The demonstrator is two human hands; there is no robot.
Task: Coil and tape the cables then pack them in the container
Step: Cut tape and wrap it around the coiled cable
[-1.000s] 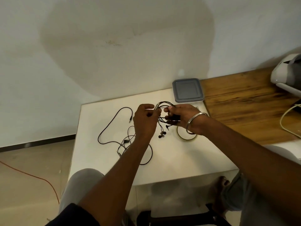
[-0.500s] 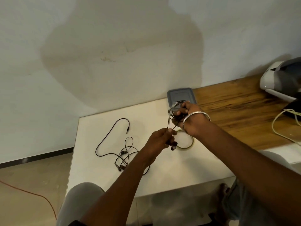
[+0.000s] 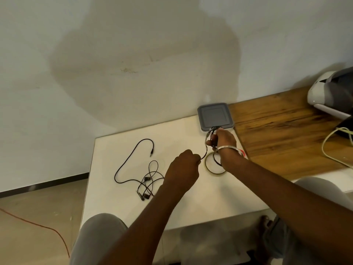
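The left hand (image 3: 183,167), pinching the cable (image 3: 205,153) by its end, has pulled away from the right hand (image 3: 223,140), which grips its loops, so coiling looks unfinished and taping waits.

Readable text, labels, brands, numbers and signs: none that I can make out. Grey container lid (image 3: 215,116): plain face, no legible marking. Tape roll (image 3: 208,169): no print that I can read. White device (image 3: 321,92) at the far right: too blurred to tell any lettering. Cables (image 3: 147,179) on the counter (image 3: 114,203): too thin to show anything legible.
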